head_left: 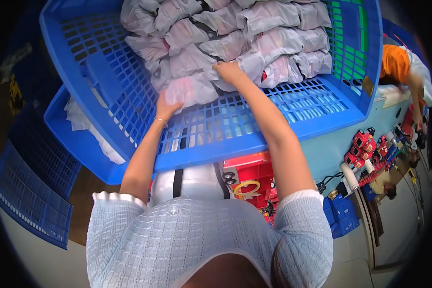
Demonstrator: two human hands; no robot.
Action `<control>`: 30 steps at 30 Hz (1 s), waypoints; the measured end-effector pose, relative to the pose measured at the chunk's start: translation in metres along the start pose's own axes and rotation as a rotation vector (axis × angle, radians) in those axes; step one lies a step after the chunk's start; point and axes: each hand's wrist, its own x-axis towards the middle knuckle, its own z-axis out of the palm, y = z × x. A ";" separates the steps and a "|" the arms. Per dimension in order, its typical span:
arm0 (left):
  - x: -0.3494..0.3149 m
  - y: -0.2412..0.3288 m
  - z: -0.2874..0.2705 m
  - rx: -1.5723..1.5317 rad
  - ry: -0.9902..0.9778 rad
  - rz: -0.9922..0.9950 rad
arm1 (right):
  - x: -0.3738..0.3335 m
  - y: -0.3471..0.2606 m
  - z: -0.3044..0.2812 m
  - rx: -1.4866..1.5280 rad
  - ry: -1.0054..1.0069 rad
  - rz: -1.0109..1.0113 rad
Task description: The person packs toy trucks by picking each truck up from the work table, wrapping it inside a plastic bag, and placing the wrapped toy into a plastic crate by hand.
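Rows of white translucent-wrapped packages (225, 47) lie stacked in a large blue slatted plastic crate (153, 161). Some show pink or red through the wrapping. My left hand (167, 105) grips the left end of a wrapped package (192, 90) at the front of the stack, its thumb on the near side and its other fingers mostly hidden. To the right and slightly farther in, my right hand (229, 73) is closed with curled fingers at the wrapping by that package's other end. Exactly which piece of wrapping those fingers hold is partly hidden.
Another blue crate (89, 144) with white wrapping sits beneath, at the left; a darker blue crate (33, 192) stands beyond. Under my right arm is a red bin (252, 173) with a yellow tape roll (247, 187). Red toy-like parts (361, 148) and a person in orange (394, 62) are at the right.
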 end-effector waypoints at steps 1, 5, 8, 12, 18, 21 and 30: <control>0.009 -0.004 0.011 0.038 -0.011 0.005 | 0.001 -0.002 -0.005 0.005 -0.007 -0.002; 0.032 -0.014 0.049 -0.191 -0.109 -0.039 | -0.004 -0.001 -0.006 0.030 -0.006 -0.047; 0.036 -0.008 0.061 -0.301 -0.240 -0.023 | -0.013 0.013 -0.004 0.015 0.019 -0.044; 0.035 -0.009 0.066 -0.214 -0.267 0.075 | -0.020 0.012 -0.002 -0.105 -0.005 -0.007; 0.038 -0.017 0.057 -0.194 -0.296 -0.006 | -0.041 -0.011 -0.029 -0.169 0.370 -0.038; 0.046 -0.017 0.034 0.110 -0.147 0.176 | -0.058 -0.011 -0.066 -0.062 0.496 -0.025; 0.095 0.049 0.062 0.489 -0.280 0.486 | -0.034 0.004 -0.016 -0.143 0.215 -0.134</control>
